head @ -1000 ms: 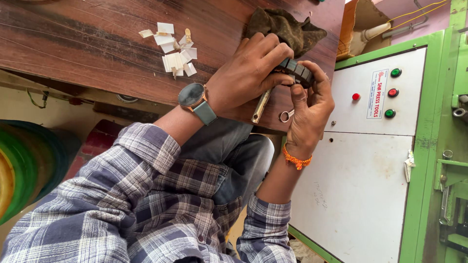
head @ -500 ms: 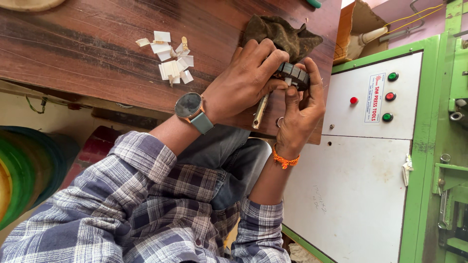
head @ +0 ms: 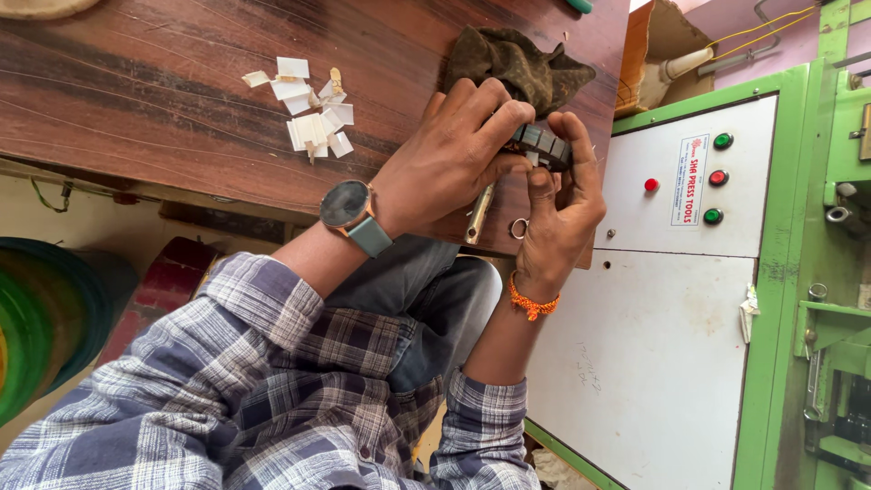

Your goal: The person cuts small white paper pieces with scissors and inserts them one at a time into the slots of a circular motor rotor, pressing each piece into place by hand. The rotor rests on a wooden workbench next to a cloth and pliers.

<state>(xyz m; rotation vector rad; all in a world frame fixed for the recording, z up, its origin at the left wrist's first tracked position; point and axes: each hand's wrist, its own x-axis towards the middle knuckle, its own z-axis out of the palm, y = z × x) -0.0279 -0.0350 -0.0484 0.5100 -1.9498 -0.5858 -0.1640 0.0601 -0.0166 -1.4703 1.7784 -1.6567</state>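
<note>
- A small dark ridged block (head: 541,145), made of several segments side by side, is held above the edge of a brown wooden table (head: 163,100), between both hands.
- The block is pinched by the curled fingers of the left hand (head: 454,163) from above; a round wristwatch (head: 349,210) is worn on that wrist.
- The block is cradled from the other side by the right hand (head: 564,213), closed around it, with an orange thread band (head: 530,304) at the wrist.
- A slim brass-coloured rod (head: 478,214) is seen under the left hand, and a small metal ring (head: 518,228) beside the right thumb; whether either is gripped cannot be told.
- The work is judged to be midway: the block is being handled, not set down, and no finished piece is seen.
- A crumpled dark cloth (head: 513,56) lies just behind the hands.
- A scatter of small white paper scraps (head: 308,113) lies well apart on the table.
- A white control panel (head: 699,181) with red and green buttons, framed in green, stands to the right.
</note>
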